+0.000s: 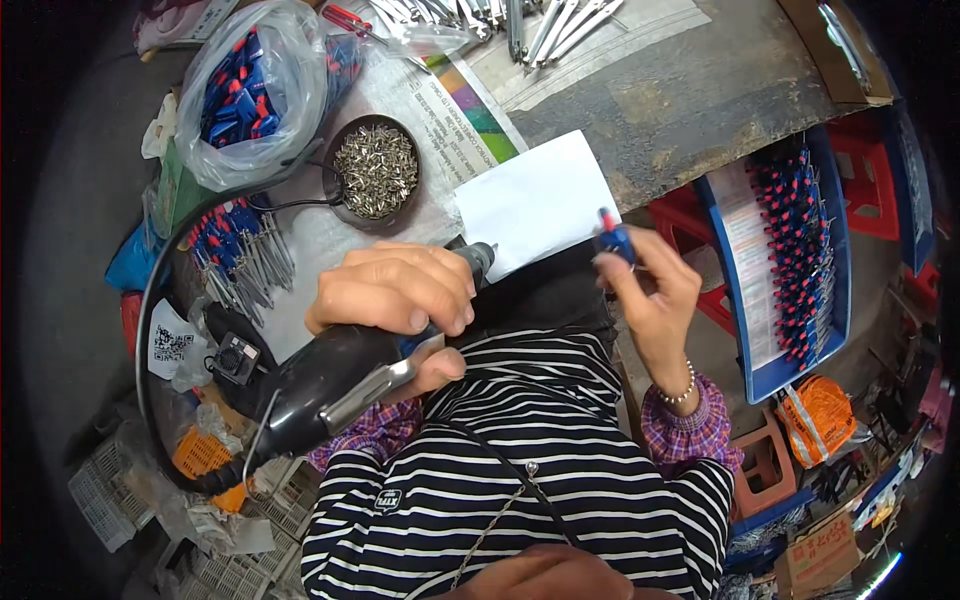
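Note:
My left hand (400, 292) grips a black corded power screwdriver (330, 385) whose tip points toward the table edge, just below a white sheet of paper (535, 200). My right hand (650, 290) is raised to the right of it and pinches a small blue and red part (612, 238) between its fingertips. A round dark bowl of small metal screws (376, 170) sits just beyond my left hand. Loose blue-handled parts with metal shafts (240, 250) lie to the left of that hand.
A clear plastic bag of blue and red parts (250, 90) stands at the back left. Metal shafts (530, 20) lie at the table's far edge. To the right, a blue tray (755, 370) holds rows of finished blue and red pieces. Red stools and boxes stand below it.

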{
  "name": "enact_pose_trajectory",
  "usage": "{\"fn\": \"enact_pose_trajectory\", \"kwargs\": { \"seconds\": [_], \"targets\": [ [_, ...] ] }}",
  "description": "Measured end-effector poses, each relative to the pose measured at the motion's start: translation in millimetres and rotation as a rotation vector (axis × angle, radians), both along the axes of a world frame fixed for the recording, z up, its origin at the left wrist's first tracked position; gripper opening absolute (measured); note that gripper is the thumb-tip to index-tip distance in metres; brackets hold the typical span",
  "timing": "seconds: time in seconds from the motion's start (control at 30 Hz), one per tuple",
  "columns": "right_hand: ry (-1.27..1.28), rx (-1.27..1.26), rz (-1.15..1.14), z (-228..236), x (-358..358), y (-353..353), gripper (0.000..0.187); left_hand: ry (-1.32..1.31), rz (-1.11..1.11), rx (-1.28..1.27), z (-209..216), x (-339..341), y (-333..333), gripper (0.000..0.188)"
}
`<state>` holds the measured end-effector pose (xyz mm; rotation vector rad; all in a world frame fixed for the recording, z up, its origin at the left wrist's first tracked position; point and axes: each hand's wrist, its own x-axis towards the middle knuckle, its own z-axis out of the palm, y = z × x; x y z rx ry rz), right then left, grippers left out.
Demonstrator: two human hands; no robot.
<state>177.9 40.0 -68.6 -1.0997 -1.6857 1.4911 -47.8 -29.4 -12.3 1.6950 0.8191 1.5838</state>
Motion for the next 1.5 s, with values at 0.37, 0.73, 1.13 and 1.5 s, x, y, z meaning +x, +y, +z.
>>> {"fn": "enact_pose_trajectory", "kwargs": {
  "seconds": [0.37, 0.73, 1.13, 1.5],
  "targets": [
    [0.128, -0.752, 0.224, -43.0, -35.5, -46.0, 0.018, 0.012, -0.014, 0.015, -0.1, 0.4, -2.3, 0.038],
    [0.204, -0.862, 0.205, -43.0, -37.6, -46.9, 0.019, 0.003, -0.108, 0.061, 10.3, 11.6, -4.3, 0.04],
    [0.177, -0.851, 0.204, -40.5, -35.9, -45.8, 0.018, -0.081, -0.129, 0.018, 8.1, 17.3, 2.1, 0.038],
    [0.218, -0.889, 0.209, -41.0, -36.1, -46.6, 0.017, -0.092, -0.124, -0.022, 13.2, 14.1, 2.3, 0.039]
  ]
}}
